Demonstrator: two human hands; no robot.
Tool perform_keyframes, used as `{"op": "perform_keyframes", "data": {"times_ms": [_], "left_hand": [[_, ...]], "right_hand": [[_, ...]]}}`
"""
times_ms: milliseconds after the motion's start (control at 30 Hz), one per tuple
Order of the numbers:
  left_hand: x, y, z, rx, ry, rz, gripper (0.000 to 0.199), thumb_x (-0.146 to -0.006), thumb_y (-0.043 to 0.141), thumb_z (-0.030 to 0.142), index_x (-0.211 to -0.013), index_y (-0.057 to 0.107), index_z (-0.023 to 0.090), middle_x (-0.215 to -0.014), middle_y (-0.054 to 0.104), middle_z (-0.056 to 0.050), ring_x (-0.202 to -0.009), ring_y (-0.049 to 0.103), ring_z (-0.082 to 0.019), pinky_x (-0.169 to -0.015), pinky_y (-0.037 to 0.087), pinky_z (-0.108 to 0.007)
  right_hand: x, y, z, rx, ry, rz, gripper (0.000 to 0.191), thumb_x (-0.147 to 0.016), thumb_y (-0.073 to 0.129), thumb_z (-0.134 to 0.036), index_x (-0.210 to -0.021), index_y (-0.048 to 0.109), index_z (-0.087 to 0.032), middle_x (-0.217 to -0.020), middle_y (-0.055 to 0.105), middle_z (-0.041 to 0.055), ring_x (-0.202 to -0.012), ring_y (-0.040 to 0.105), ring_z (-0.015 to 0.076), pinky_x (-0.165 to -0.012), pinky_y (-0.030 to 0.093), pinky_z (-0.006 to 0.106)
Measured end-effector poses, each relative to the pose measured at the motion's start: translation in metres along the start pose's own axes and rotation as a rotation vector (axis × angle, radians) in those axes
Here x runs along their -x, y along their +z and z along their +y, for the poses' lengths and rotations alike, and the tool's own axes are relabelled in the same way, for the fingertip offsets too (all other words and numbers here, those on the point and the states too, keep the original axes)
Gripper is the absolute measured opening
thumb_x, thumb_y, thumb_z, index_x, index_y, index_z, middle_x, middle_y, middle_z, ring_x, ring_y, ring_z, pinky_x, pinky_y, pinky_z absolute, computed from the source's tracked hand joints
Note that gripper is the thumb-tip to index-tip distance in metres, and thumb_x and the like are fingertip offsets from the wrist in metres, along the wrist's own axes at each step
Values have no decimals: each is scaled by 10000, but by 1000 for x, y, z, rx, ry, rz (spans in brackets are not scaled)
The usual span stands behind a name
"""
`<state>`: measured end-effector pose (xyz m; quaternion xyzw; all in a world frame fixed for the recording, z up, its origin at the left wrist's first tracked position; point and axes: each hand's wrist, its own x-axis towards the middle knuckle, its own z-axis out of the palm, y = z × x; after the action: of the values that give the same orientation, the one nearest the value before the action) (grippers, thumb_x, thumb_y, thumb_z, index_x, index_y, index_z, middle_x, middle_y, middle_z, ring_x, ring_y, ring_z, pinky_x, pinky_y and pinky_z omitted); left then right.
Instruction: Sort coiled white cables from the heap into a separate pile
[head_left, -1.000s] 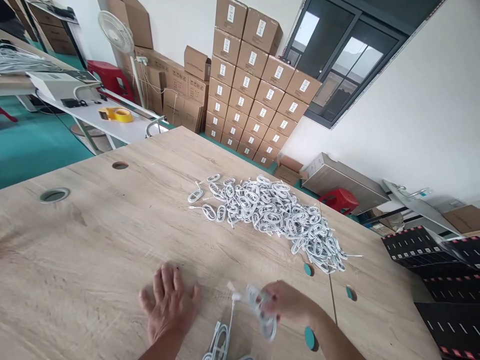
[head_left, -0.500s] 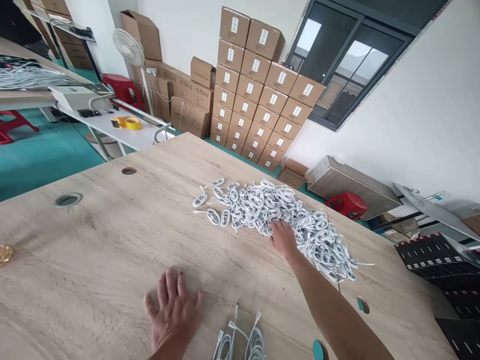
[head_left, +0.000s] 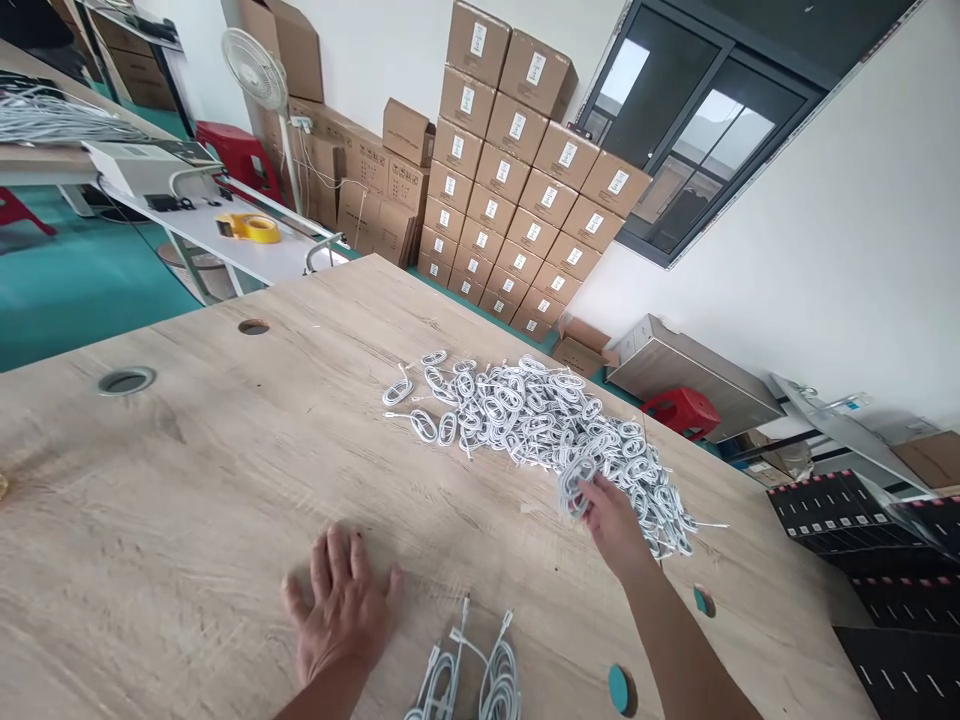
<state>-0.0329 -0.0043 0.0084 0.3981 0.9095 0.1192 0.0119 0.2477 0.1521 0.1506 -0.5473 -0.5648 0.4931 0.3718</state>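
Note:
A coiled white cable (head_left: 575, 486) is pinched in my right hand (head_left: 613, 522), lifted at the near edge of a big heap of coiled white cables (head_left: 525, 410). My left hand (head_left: 343, 606) lies flat on the wooden table (head_left: 225, 480) with its fingers spread and nothing in it. To the right of that hand, at the bottom edge of the view, several cable coils (head_left: 501, 680) rest with their plugs pointing away from me. A few loose coils (head_left: 424, 426) lie at the heap's left end.
Round holes (head_left: 127, 381) and teal caps (head_left: 619, 690) sit in the tabletop. Beyond it are stacked cartons (head_left: 517, 180), a fan (head_left: 255, 70), a white side table with yellow tape (head_left: 259, 229) and a red stool (head_left: 681, 412). Black trays (head_left: 832, 515) stand at the right.
My right hand has come up from the heap and moved right and toward me, now with a coiled cable in its fingers. The left hand rests flat as before.

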Motion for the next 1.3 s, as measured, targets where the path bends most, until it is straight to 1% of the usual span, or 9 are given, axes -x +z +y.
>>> {"op": "perform_keyframes", "data": {"times_ms": [133, 200, 367, 567, 800, 933, 1133, 1233, 1300], "left_hand": [[0, -4, 0, -15, -2, -16, 740, -926, 349, 488, -1537, 448, 83, -1710, 253, -157, -1596, 103, -302, -1278, -42, -594], [-1, -7, 1, -26, -4, -29, 741, -923, 355, 484, -1537, 447, 81, -1711, 248, -160, -1596, 99, -306, -1277, -32, -600], [-2, -13, 3, -18, 3, -37, 719, -934, 323, 455, -1527, 460, 73, -1698, 276, -166, -1591, 110, -302, -1276, -11, -598], [0, -10, 4, -8, 1, 13, 732, -928, 307, 459, -1522, 462, 61, -1691, 287, -168, -1581, 135, -307, -1275, -14, -596], [-2, -12, 6, 0, -8, -4, 743, -920, 315, 466, -1532, 444, 64, -1694, 283, -170, -1583, 126, -305, -1273, -9, -600], [-2, -12, 6, 11, -4, -15, 750, -923, 309, 471, -1542, 427, 66, -1700, 269, -171, -1588, 101, -302, -1273, -15, -599], [-2, -15, 7, 30, -11, -25, 758, -917, 301, 473, -1542, 421, 61, -1686, 294, -180, -1583, 116, -305, -1271, -15, -599], [-2, -15, 6, 38, -2, -9, 756, -923, 274, 485, -1526, 441, 62, -1683, 298, -178, -1583, 113, -298, -1273, -21, -595], [-2, -14, 5, 52, 7, -1, 755, -930, 255, 494, -1520, 447, 64, -1682, 296, -177, -1590, 92, -290, -1275, -31, -587]], "right_hand": [[17, 3, 28, 237, 205, -453, 601, -718, 751, -627, -1131, 716, -191, -973, 744, 94, -859, 689, 249, -746, 533, 362], [4, 0, 35, 472, 150, -354, 571, -752, 736, -560, -1194, 701, -201, -1068, 741, 106, -972, 695, 276, -843, 539, 395], [-55, -8, 37, 943, 48, 291, 595, -819, 630, -406, -1360, 579, -164, -1417, 575, 206, -1317, 540, 401, -1007, 492, 506], [-67, -2, 59, 1109, 20, 321, 560, -828, 617, -276, -1366, 532, -146, -1273, 652, 205, -1287, 551, 389, -1006, 474, 468], [-36, -19, 77, 844, -33, 267, 675, -781, 620, -311, -1433, 472, -219, -1061, 726, 61, -1078, 671, 280, -943, 508, 399], [-14, -18, 78, 619, -86, 227, 479, -731, 631, -434, -1164, 662, -231, -949, 709, 41, -954, 675, 260, -926, 522, 394], [63, 3, 55, 354, 143, -163, 322, -709, 707, -520, -766, 715, -204, -810, 729, 62, -831, 677, 255, -789, 504, 365], [105, 13, 43, 353, 305, -610, 268, -689, 791, -419, -879, 778, -231, -926, 772, 50, -840, 707, 234, -732, 510, 318], [105, 12, 37, 397, 382, -759, 344, -691, 799, -400, -1006, 786, -261, -1030, 774, 52, -794, 717, 225, -665, 514, 307]]}}
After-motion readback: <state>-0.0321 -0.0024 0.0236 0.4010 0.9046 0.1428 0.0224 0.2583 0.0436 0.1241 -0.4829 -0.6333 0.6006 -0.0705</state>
